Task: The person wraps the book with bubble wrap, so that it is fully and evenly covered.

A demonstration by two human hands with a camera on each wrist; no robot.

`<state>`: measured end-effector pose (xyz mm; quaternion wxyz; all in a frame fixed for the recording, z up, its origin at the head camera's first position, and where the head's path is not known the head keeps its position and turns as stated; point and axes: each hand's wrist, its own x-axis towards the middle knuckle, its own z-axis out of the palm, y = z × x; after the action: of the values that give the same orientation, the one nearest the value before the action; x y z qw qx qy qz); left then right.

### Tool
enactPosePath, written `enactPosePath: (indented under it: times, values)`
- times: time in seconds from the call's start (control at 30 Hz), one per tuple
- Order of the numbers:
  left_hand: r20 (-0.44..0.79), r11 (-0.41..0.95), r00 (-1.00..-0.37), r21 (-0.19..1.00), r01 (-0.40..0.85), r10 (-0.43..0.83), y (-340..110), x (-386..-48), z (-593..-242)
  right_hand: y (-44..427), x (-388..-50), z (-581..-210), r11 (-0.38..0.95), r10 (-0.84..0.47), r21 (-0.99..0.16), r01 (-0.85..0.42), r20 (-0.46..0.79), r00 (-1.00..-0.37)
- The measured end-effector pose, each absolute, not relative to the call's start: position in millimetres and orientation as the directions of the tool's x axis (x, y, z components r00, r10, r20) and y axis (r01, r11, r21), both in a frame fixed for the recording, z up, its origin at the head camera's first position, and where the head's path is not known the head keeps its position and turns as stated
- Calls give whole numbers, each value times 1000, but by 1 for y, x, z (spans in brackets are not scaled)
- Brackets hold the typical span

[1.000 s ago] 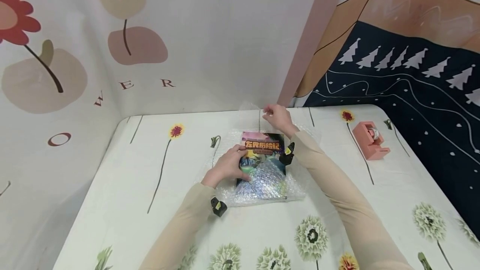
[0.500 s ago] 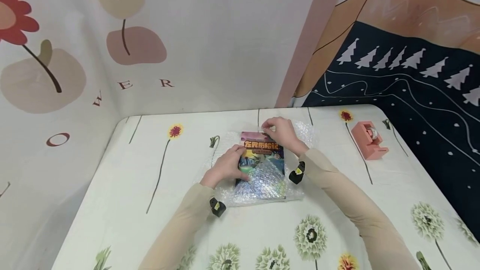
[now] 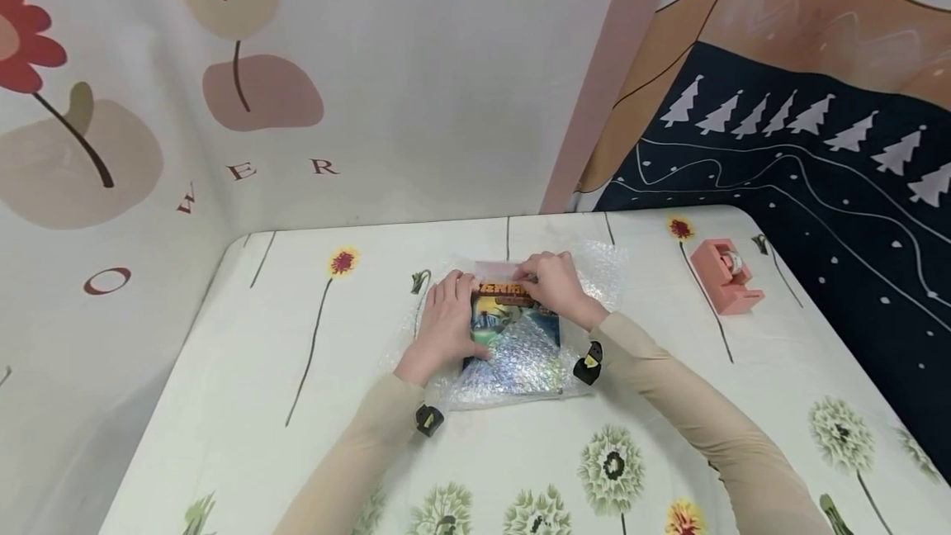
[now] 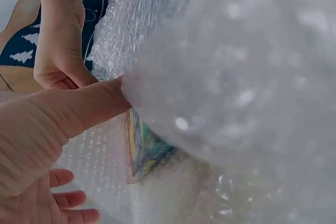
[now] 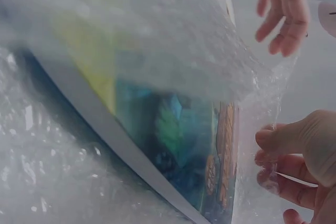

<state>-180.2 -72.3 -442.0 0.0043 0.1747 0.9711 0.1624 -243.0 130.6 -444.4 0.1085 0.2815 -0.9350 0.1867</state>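
Note:
A picture book with a colourful cover [image 3: 499, 316] lies in the middle of the table on a sheet of bubble wrap [image 3: 605, 267]. One flap of the wrap covers the book's lower part. At the book's top edge my right hand [image 3: 555, 287] pinches the far flap, drawn partly over the cover; the right wrist view shows the thumb and fingers [image 5: 278, 140] on the film. My left hand [image 3: 446, 322] rests along the book's left side with fingers extended. In the left wrist view its thumb [image 4: 89, 106] touches the near flap, which hides much of the book.
A pink tape dispenser [image 3: 726, 279] with a roll of tape stands at the table's right side. Behind the flower-patterned tablecloth [image 3: 371, 337] hang a pale printed curtain [image 3: 416, 89] and a dark tree-patterned cloth [image 3: 780, 155].
My right hand has come back from beyond the book toward its top edge, bringing the far flap over the cover. My left hand has shifted slightly up the book's left edge, fingers now straighter.

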Motion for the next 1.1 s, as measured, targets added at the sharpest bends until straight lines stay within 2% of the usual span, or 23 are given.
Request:
enactPosePath:
  times: [0.23, 0.4, 0.53, 0.77, 0.9, 1.03, 1.1]
  values:
    - [91, 887, -927, 272, 374, 363, -72, -178, -441, 130, -242, -447, 746, -539, -266, -611, 297, -788]
    - [29, 857, -891, 261, 444, 453, -76, -182, -444, 130, -244, -449, 697, -579, -295, -653, 305, -756]
    - [-27, 824, -856, 288, 487, 516, -79, -185, -446, 130, -244, -450, 708, -592, -284, -647, 262, -763]
    - [-104, 804, -836, 358, 474, 539, -82, -188, -447, 132, -246, -445, 718, -622, -284, -635, 149, -769]
    - [-102, 794, -831, 379, 476, 547, -82, -189, -447, 137, -247, -441, 657, -646, -406, -635, 130, -752]
    - [-103, 786, -826, 389, 480, 555, -81, -189, -447, 149, -242, -440, 538, -640, -557, -633, 219, -737]
    - [-102, 784, -824, 392, 481, 557, -81, -189, -447, 155, -238, -440, 501, -605, -597, -627, 277, -747]
